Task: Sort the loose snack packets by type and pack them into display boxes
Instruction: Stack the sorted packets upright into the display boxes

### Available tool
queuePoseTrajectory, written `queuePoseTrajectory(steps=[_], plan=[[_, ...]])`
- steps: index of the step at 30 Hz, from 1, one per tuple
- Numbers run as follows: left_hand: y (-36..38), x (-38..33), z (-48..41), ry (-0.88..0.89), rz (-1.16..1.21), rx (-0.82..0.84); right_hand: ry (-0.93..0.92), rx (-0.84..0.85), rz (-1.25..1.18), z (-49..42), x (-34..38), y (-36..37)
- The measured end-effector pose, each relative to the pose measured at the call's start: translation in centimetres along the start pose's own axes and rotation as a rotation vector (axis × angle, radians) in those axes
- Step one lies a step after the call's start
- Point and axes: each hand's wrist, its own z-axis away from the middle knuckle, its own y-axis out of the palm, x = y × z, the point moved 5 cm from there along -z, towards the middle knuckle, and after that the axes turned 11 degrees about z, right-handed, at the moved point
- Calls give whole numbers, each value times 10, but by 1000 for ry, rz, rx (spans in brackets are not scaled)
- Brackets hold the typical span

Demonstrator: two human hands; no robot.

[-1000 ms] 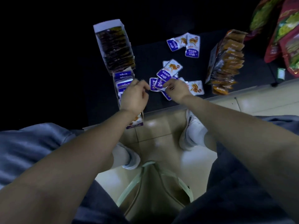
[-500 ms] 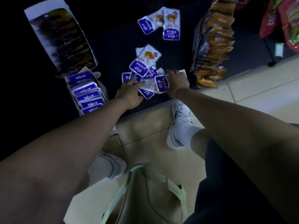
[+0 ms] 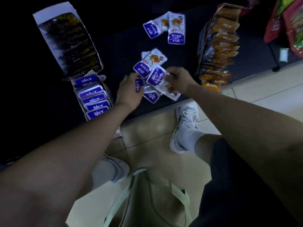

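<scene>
Loose purple-and-white snack packets [image 3: 150, 64] lie in a heap on a dark low surface [image 3: 118, 46]. My left hand [image 3: 129, 92] grips one purple packet [image 3: 139, 85] at the heap's near left. My right hand [image 3: 179, 79] holds another purple-and-white packet [image 3: 161, 82] lifted over the heap. Two more of these packets [image 3: 175, 30] lie farther back. A display box of purple packets [image 3: 93, 95] stands to the left, a box of dark packets [image 3: 70, 45] behind it, and a box of orange packets [image 3: 218, 49] to the right.
The dark surface's front edge runs just behind my white shoes [image 3: 185, 126] on the tiled floor [image 3: 255, 89]. A pale green bag [image 3: 147, 199] sits between my legs. Red and green snack bags [image 3: 288, 22] hang at the far right.
Both hands have closed on packets from the heap. The right hand has lifted its packet and turned it over the pile; the view has stayed close to the surface.
</scene>
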Motion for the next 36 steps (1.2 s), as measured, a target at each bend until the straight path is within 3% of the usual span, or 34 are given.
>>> queuePoseTrajectory(steps=[3,7,9,12,16,19,21,25,27,31,36], plan=[[1,-4,-1,-53,348,35,-123,237,-15,9,16,11],[3,-2,-1,-116,281,38,-89,363,57,11,16,14],[6,6,-1,-221,336,28,-19,312,163,6,2,8],[15,11,0,-351,361,129,48,187,46,0,-10,-4],[27,2,2,-345,331,330,27,149,-42,-14,-1,0],[22,9,-4,-282,191,193,-10,-3,-197,-22,8,1],[16,19,-7,-345,210,71,-37,11,-127,-22,8,3],[13,27,-11,-426,312,-51,-134,147,511,-21,4,16],[14,29,-11,-462,388,-115,-193,93,726,-22,4,15],[17,32,-16,-465,379,-172,-276,-121,610,-32,16,-2],[21,41,-14,-521,455,-189,-230,79,740,-45,15,22]])
